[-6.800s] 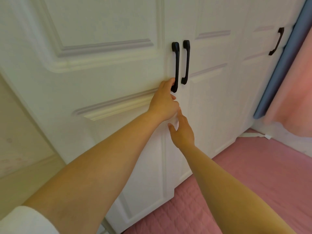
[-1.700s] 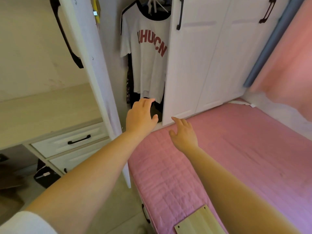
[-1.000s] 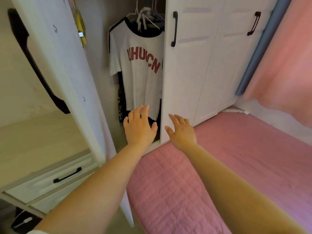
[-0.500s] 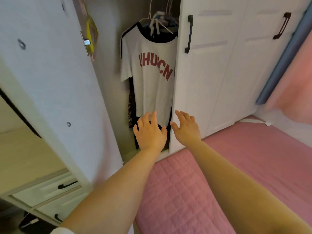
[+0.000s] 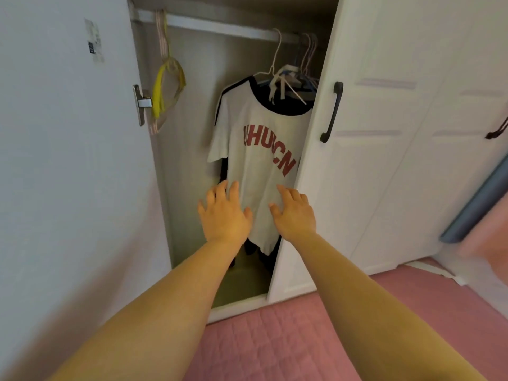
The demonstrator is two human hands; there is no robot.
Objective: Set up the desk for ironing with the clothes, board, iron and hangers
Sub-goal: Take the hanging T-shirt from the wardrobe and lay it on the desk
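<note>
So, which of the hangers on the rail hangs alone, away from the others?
The pink hanger at the rail's left end, with the yellow cloth on it. The other hangers crowd together at the right end, above the white T-shirt.

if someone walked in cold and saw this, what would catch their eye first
Most striking is the white t-shirt with red lettering and a dark collar, hanging on a white wire hanger in the open white wardrobe. Both bare hands reach toward its lower part, the left hand and right hand open with fingers spread, holding nothing. Further left, a yellow and beige hanger dangles from the white closet rail, and a pink quilted bedspread fills the foreground.
</note>
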